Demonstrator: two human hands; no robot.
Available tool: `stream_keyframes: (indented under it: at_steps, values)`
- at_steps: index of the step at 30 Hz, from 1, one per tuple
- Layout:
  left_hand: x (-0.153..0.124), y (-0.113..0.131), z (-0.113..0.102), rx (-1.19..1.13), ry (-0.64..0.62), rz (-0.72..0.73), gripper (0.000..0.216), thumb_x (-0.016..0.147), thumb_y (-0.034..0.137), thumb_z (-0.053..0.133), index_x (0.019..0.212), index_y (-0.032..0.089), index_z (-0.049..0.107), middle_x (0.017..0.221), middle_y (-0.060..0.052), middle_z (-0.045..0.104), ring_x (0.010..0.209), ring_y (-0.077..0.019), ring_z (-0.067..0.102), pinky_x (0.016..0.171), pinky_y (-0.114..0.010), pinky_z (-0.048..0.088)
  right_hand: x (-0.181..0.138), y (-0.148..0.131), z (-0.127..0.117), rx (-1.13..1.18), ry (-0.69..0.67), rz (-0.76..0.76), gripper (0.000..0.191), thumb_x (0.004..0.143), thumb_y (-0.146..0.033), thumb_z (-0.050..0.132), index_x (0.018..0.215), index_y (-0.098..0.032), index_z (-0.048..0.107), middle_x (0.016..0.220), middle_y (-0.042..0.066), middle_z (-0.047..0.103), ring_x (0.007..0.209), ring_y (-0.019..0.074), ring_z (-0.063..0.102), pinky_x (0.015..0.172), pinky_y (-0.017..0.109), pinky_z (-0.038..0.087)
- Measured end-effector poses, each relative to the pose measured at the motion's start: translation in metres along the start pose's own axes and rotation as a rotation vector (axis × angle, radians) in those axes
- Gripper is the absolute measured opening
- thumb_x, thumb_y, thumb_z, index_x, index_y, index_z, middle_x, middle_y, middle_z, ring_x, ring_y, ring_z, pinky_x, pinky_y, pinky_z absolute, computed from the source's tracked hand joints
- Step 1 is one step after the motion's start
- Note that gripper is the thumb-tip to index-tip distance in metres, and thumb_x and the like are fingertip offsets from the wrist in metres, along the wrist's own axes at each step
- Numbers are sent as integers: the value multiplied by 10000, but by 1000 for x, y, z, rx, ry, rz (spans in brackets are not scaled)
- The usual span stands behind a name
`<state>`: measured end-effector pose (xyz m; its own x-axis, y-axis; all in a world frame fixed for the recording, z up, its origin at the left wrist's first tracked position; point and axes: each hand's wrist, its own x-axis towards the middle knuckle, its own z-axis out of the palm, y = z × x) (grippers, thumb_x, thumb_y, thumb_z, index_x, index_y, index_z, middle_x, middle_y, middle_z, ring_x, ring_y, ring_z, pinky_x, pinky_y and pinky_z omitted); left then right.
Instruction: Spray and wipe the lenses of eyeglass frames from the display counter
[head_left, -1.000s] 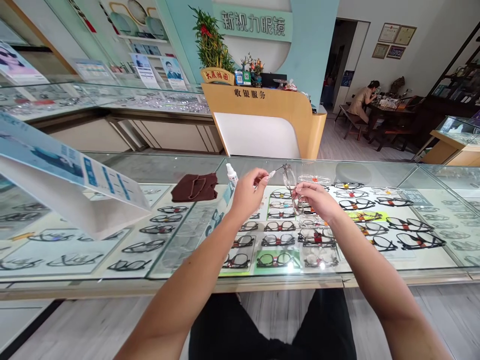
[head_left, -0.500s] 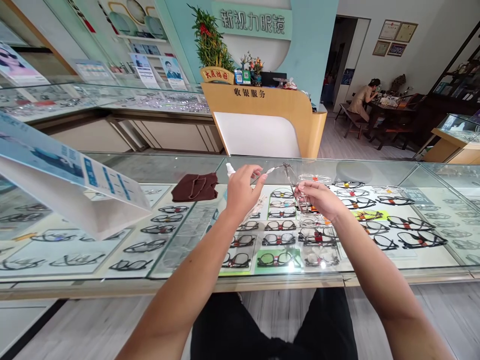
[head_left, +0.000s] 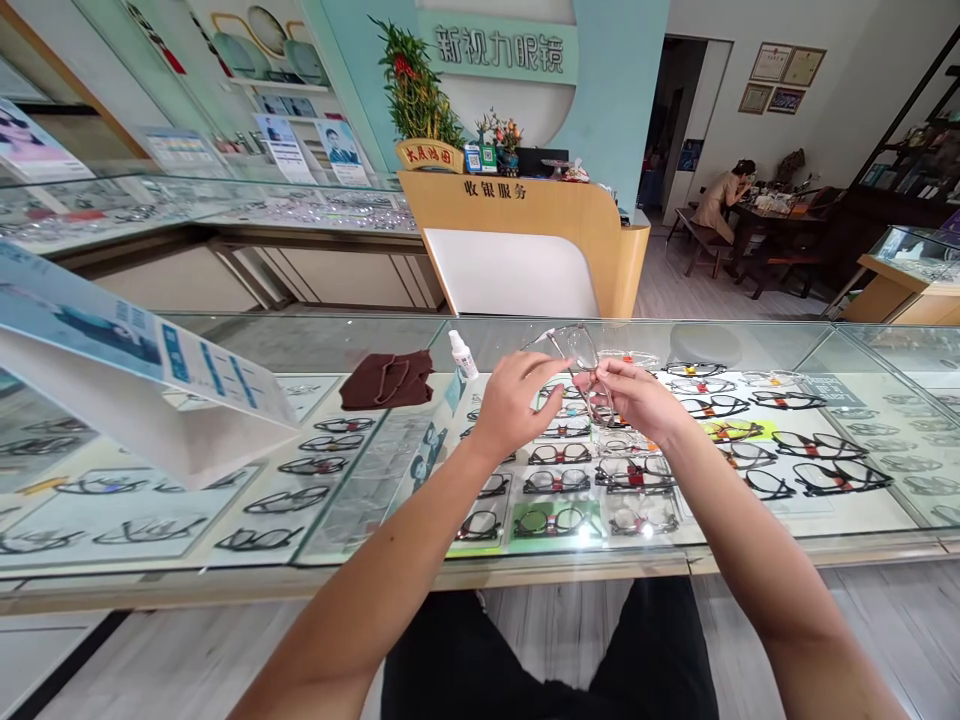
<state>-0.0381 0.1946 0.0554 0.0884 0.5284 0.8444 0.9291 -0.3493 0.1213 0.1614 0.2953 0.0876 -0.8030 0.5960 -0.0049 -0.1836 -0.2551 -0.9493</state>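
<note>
My right hand (head_left: 637, 398) pinches a pair of clear-framed eyeglasses (head_left: 582, 348) and holds it upright above the glass counter. Close to its left side is my left hand (head_left: 517, 400), with fingers stretched toward the frame and the thumb apart. Whether those fingertips touch the eyeglasses I cannot tell. A white spray bottle (head_left: 463, 356) stands on the counter beyond my left hand. Left of the bottle lies a dark brown drawstring pouch (head_left: 386, 380).
The glass display counter (head_left: 555, 572) shows rows of eyeglasses under its top. A folded blue-and-white sign (head_left: 142, 350) stands at the left. Beyond are a wooden cashier desk (head_left: 517, 205) and a person (head_left: 721, 205) seated at a dark table.
My left hand has moved down and right, nearer to the eyeglasses, leaving the spray bottle in full view. The held eyeglasses have shifted and turned slightly in my right hand.
</note>
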Motion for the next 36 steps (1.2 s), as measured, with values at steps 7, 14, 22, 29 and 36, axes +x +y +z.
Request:
stream_keyframes:
  at_steps: [7,14,22,29,36]
  values:
    - [-3,-3,5,15,-53,-31,346,982,262,609,1309,232,720,1422,-161,577,1271,-319,587,985,-453,519,-2,1,0,36,-28,1,431,691,-526,967,816,-256,654,970,26,803,1054,219,709,968,351,505]
    - [-3,1,4,24,-82,-139,259,963,268,631,1180,230,768,1342,-155,540,1219,-312,568,976,-454,510,-6,-3,6,29,-27,-41,439,690,-541,962,840,-268,653,1094,38,812,1211,254,703,1037,384,501]
    - [-5,-7,6,49,31,-235,176,969,383,729,950,236,824,877,-36,441,836,-223,494,753,-366,418,-10,-17,3,173,113,-228,417,701,-500,968,819,-285,630,1152,-9,789,1176,209,686,1029,355,524]
    - [-3,-8,6,-34,90,-232,282,945,354,735,1200,232,720,1007,-55,616,916,-225,597,860,-385,498,-5,-18,-5,150,188,-278,402,736,-530,921,872,-301,620,1092,-12,759,1135,204,686,1023,365,547]
    - [1,-54,-3,-59,341,-646,118,927,272,612,825,223,579,828,-12,641,800,-177,593,785,-356,485,-9,-25,-11,138,221,-299,375,728,-511,928,869,-317,640,1099,-10,746,1160,211,672,1004,354,565]
